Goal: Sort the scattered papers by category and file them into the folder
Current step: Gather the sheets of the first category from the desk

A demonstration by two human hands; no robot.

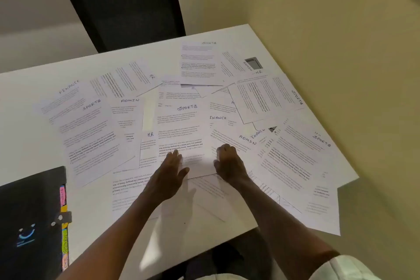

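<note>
Several printed sheets lie scattered and overlapping across the white table [27,134], each hand-marked SPORTS, ADMIN, HR or FINANCE. In the middle lies a SPORTS sheet [181,129]. My left hand [169,174] rests flat on its lower left corner, fingers spread. My right hand [228,161] sits at its lower right edge with fingers curled on the paper; whether it grips the sheet is unclear. A black expanding folder [29,218] with coloured tabs lies closed at the table's front left corner.
A black chair back [122,2] stands behind the far edge of the table. Sheets at the right [302,166] overhang the table's right edge. A beige floor lies to the right of the table.
</note>
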